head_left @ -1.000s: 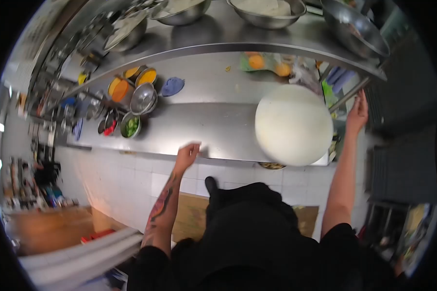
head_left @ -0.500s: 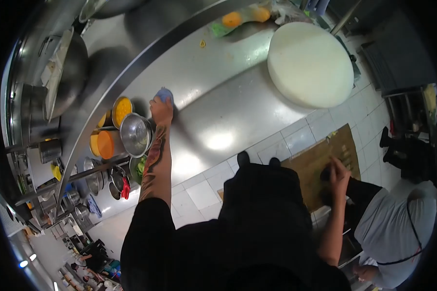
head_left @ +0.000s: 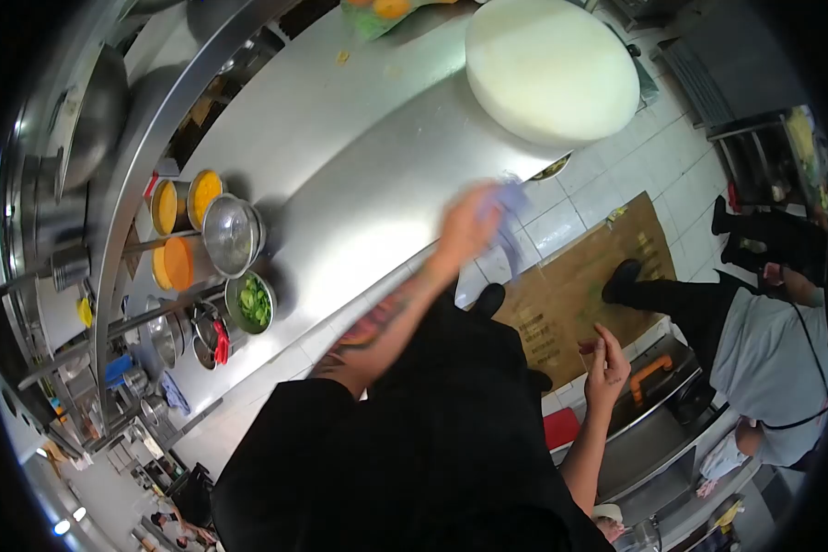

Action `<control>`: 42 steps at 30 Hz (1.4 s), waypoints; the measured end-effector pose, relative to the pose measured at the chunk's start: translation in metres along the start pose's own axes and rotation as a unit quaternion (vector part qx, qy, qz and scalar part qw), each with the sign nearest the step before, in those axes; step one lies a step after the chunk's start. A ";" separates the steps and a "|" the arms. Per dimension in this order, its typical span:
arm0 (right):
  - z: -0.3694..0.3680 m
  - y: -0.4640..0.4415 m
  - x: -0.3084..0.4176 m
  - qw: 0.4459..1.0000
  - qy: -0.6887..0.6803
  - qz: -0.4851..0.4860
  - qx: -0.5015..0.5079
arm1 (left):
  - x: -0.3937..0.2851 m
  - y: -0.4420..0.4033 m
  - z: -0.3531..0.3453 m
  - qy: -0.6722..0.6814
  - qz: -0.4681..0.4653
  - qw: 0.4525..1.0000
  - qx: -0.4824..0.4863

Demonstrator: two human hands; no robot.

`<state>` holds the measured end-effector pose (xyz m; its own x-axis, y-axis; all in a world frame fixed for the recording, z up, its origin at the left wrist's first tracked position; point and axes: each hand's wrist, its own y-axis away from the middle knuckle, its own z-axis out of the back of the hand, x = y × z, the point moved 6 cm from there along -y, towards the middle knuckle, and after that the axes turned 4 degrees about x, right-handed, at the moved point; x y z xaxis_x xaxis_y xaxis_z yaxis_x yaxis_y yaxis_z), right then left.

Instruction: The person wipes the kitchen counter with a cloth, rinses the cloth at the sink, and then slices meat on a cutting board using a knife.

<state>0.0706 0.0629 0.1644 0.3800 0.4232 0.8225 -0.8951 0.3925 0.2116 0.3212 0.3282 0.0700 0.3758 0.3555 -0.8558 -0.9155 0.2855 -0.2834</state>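
My left hand (head_left: pixel 469 224), blurred by motion, is closed round a blue cloth (head_left: pixel 509 216) at the front edge of the steel counter (head_left: pixel 368 212). Part of the cloth hangs past that edge. Behind it on the counter lies a large round white board (head_left: pixel 552 74). My right hand (head_left: pixel 607 370) is raised at the lower right, away from the counter, with its fingers partly apart and nothing visible in it.
At the left stand a bowl of green vegetables (head_left: pixel 251 302), a metal bowl (head_left: pixel 231 235) and containers of orange food (head_left: pixel 205 196). A shelf edge (head_left: pixel 143 166) crosses above. Flattened cardboard (head_left: pixel 580 294) covers the floor near a co-worker in grey (head_left: pixel 773 368).
My left hand took hold of the blue cloth and carried it right to the counter's front edge. My right hand has moved away from the shelf post. The view has turned, and a co-worker has appeared.
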 end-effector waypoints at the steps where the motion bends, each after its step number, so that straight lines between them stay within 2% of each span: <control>1: 0.004 0.008 -0.011 0.999 -0.016 -0.025 -0.013 | 0.016 -0.015 0.051 -0.048 0.106 0.992 0.037; 2: 0.005 0.015 -0.024 1.000 -0.018 -0.024 -0.009 | 0.026 -0.023 0.111 -0.053 0.094 0.993 -0.046; 3: 0.003 0.018 -0.043 0.999 0.000 -0.039 0.013 | 0.057 -0.029 0.170 -0.165 0.033 0.982 -0.081; 4: 0.003 0.019 -0.057 0.998 0.019 -0.055 0.033 | 0.063 -0.033 0.222 -0.139 0.114 0.980 -0.082; 5: 0.004 0.018 -0.065 0.998 0.019 -0.055 0.028 | 0.097 -0.036 0.269 -0.190 0.059 0.979 -0.053; 6: 0.003 0.017 -0.072 0.996 0.034 -0.071 0.046 | 0.137 -0.032 0.304 -0.288 0.163 0.942 -0.048; 7: 0.000 0.014 -0.076 0.993 0.050 -0.086 0.065 | 0.172 -0.025 0.329 -0.381 0.264 0.885 -0.043; 8: -0.001 0.008 -0.072 0.993 0.050 -0.086 0.065 | 0.203 -0.026 0.336 -0.380 0.264 0.885 -0.043; 10: -0.003 -0.002 -0.063 0.991 0.069 -0.097 0.064 | 0.240 -0.040 0.341 -0.558 0.250 0.785 -0.100; 11: -0.005 -0.008 -0.060 0.991 0.069 -0.102 0.061 | 0.254 -0.053 0.339 -0.557 0.247 0.787 -0.095; 12: -0.007 -0.015 -0.057 0.992 0.069 -0.094 0.044 | 0.251 -0.070 0.336 -0.522 0.262 0.798 -0.145; 13: -0.010 -0.019 -0.052 0.993 0.069 -0.090 0.029 | 0.249 -0.079 0.328 -0.487 0.279 0.806 -0.190; 15: -0.022 -0.020 -0.049 0.990 0.076 -0.112 0.030 | 0.237 -0.093 0.274 -0.481 0.159 0.852 -0.129; 16: -0.031 -0.022 -0.054 0.992 0.031 -0.119 0.007 | 0.192 -0.096 0.222 -0.427 0.124 0.890 -0.097; 17: -0.040 -0.021 -0.058 0.992 -0.013 -0.125 -0.016 | 0.187 -0.075 0.164 -0.386 0.034 0.921 -0.026; 18: -0.053 -0.019 -0.059 0.991 -0.035 -0.129 -0.007 | 0.153 -0.049 0.094 -0.487 -0.153 0.855 -0.088; 19: -0.062 -0.016 -0.058 0.990 -0.035 -0.133 -0.009 | 0.141 -0.032 0.022 -0.353 0.079 0.930 0.072; 20: -0.076 -0.014 -0.054 0.992 0.016 -0.115 0.042 | 0.087 -0.018 -0.026 -0.132 -0.097 0.984 0.069; 21: -0.090 -0.012 -0.046 0.989 0.066 -0.096 0.094 | 0.036 -0.014 -0.054 -0.056 -0.034 0.983 0.172; 22: -0.098 -0.014 -0.017 0.987 0.103 -0.044 0.111 | 0.022 -0.008 -0.080 0.061 0.009 0.984 0.167; 23: -0.106 -0.014 -0.004 0.988 0.098 -0.038 0.109 | 0.004 -0.018 -0.076 0.092 0.038 0.976 0.194; 25: -0.109 0.003 0.001 0.989 0.001 -0.115 0.097 | 0.027 -0.047 -0.036 0.118 -0.015 0.985 0.125; 26: -0.108 0.012 -0.005 0.988 -0.017 -0.133 0.079 | 0.048 -0.063 0.008 0.139 0.004 0.990 0.038; 27: -0.109 0.022 -0.017 0.988 -0.019 -0.133 0.077 | 0.073 -0.082 0.064 0.092 0.104 0.990 0.006; 28: -0.108 0.030 -0.035 0.987 -0.020 -0.147 0.066 | 0.069 -0.107 0.133 -0.049 0.153 0.986 -0.037; 29: -0.106 0.036 -0.048 0.985 -0.022 -0.161 0.053 | 0.145 -0.115 0.181 -0.001 0.207 0.973 -0.102; 30: -0.103 0.038 -0.052 0.983 0.002 -0.174 0.058 | 0.171 -0.133 0.244 -0.224 0.042 0.964 -0.135; 32: -0.100 0.038 -0.059 0.980 -0.005 -0.192 0.058 | 0.272 -0.142 0.337 -0.421 0.082 0.888 -0.167; 33: -0.098 0.038 -0.063 0.976 -0.010 -0.207 0.061 | 0.298 -0.146 0.356 -0.483 0.152 0.837 -0.205; 34: -0.095 0.033 -0.061 0.978 0.008 -0.196 0.068 | 0.304 -0.159 0.361 -0.499 0.180 0.819 -0.218; 35: -0.092 0.028 -0.059 0.977 0.010 -0.203 0.062 | 0.313 -0.175 0.347 -0.495 0.178 0.824 -0.211; 36: -0.088 0.022 -0.054 0.977 0.003 -0.206 0.052 | 0.322 -0.190 0.328 -0.490 0.112 0.845 -0.180; 37: -0.085 0.020 -0.052 0.977 -0.004 -0.210 0.045 | 0.300 -0.198 0.309 -0.484 0.048 0.861 -0.148; 38: -0.084 0.018 -0.056 0.979 0.002 -0.202 0.032 | 0.283 -0.190 0.272 -0.456 0.053 0.882 -0.104; 39: -0.088 0.017 -0.058 0.979 0.002 -0.204 0.032 | 0.228 -0.181 0.208 -0.428 0.055 0.900 -0.060; 40: -0.091 0.016 -0.060 0.978 0.000 -0.208 0.023 | 0.234 -0.147 0.145 -0.419 0.008 0.906 -0.062; 41: -0.092 0.013 -0.059 0.978 -0.001 -0.210 0.014 | 0.156 -0.124 0.092 -0.185 0.089 0.977 0.050; 42: -0.096 0.009 -0.056 0.977 -0.002 -0.211 0.010 | 0.158 -0.067 0.005 -0.487 -0.140 0.862 0.006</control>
<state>0.0641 0.1208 0.0697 0.7153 0.2238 0.6621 -0.6636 0.5148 0.5428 0.4428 0.3697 -0.0442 0.5297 0.8481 0.0159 -0.7703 0.4888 -0.4097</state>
